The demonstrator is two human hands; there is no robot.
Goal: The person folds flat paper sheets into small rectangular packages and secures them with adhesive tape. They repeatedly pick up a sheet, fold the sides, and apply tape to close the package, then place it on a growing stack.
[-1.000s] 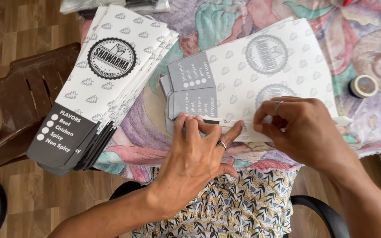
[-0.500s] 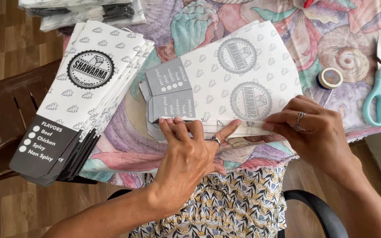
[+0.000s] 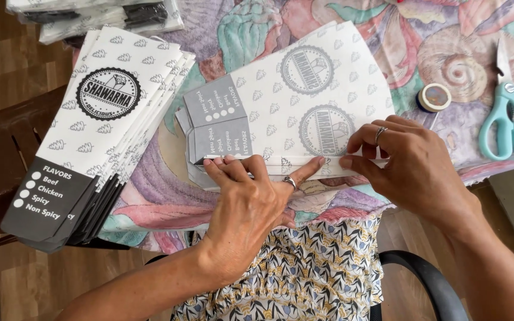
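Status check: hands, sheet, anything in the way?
Left hand flat on the printed paper sheet, pressing its near edge. Right hand pinching that edge. Tape roll and scissors off right, clear.

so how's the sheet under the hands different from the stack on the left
The sheet lies as a single open piece, while the stack is many folded pieces piled and fanned. The left hand and right hand press the sheet's near edge; nothing touches the stack. The sheet shows two round emblems, the stack's top piece one. Both are white with small grey motifs and a dark panel.
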